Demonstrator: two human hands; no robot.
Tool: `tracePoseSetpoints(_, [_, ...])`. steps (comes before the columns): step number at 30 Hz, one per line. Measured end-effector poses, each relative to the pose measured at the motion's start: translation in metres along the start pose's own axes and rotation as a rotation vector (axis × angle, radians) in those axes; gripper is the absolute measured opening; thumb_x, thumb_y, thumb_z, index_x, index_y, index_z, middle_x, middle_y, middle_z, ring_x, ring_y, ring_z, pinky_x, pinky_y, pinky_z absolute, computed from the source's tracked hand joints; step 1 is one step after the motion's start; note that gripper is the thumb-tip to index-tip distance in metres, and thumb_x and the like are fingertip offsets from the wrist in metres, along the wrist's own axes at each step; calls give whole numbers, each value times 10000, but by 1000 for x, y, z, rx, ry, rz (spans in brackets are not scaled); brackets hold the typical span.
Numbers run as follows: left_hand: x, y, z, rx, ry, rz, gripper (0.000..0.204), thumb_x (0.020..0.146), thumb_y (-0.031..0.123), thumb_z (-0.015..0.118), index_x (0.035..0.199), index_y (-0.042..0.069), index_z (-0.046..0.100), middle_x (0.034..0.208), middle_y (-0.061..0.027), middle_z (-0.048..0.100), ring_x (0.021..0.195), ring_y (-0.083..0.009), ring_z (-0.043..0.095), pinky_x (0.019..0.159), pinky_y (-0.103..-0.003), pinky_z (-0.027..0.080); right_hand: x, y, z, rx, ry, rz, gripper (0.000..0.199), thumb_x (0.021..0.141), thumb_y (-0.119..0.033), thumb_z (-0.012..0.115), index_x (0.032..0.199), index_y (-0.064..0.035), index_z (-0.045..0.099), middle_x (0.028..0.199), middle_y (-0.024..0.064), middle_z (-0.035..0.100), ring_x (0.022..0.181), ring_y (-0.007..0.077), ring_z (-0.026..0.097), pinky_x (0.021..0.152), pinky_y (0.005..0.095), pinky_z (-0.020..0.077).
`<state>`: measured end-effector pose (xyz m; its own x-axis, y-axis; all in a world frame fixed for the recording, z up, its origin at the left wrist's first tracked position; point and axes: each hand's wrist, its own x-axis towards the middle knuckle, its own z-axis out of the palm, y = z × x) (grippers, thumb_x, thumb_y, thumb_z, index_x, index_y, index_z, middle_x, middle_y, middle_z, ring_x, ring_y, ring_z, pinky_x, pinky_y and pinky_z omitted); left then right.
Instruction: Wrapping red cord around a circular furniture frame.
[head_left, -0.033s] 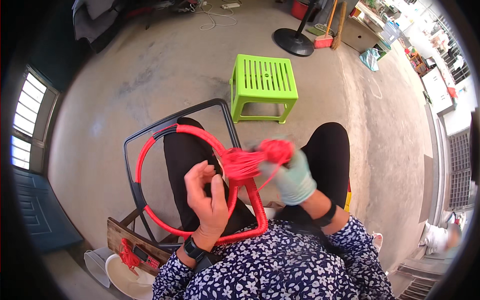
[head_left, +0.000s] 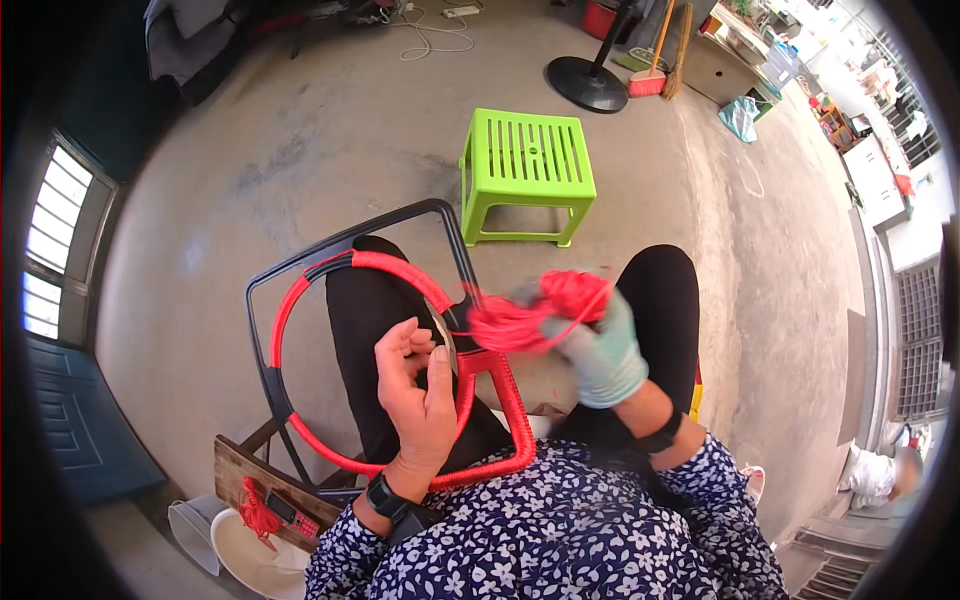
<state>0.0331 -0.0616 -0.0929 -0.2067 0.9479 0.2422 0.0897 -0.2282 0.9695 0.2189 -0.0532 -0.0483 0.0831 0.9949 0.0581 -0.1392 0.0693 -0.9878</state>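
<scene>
— Any packages, labels or screens?
— Only a small red device (head_left: 295, 516) with a dark screen, which lay on the wooden board (head_left: 232, 462) at lower left.

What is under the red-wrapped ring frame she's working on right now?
Under the ring frame lie the person's black-trousered thighs and bare concrete floor. The left hand holds the ring's inner edge and covers part of it; the lap below the lower bar is hidden by the floral top.
</scene>
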Motion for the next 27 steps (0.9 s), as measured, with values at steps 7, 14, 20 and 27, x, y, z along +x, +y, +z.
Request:
tracePoseSetpoints(7, [4,-15,-4,-286,-285,-474,259,944,73,552,1177,-21,492,877,-26,602,743,-56,540,656,-202,449,1,-37,-73,-950,-140,146,241,793,-106,672,997,-7,591,740,79,631,660,111,585,629,283,496])
tracePoseSetpoints(14, [8,-11,-7,-518,-395,-720,175,981,133,491,1075,-1,554,894,-64,653,702,-114,620,674,-258,524,-34,-14,-210,-3,408,344,241,847,-148,618,1074,-71,593,749,49,590,645,155,593,594,328,548])
tracePoseSetpoints(20, [6,-18,-6,-620,-433,-764,212,1008,178,437,1063,22,570,918,-95,668,757,-189,663,688,-332,552,-95,3,-349,410,790,73,250,910,-230,583,1145,-151,554,686,34,540,505,169,515,443,318,456])
tracePoseSetpoints(27, [7,-19,-3,-638,-491,-773,248,1011,213,446,1048,3,572,922,-89,667,767,-163,660,727,-295,545,-39,-19,-233,64,426,209,154,805,-138,636,912,-52,566,662,70,583,617,215,621,579,360,526])
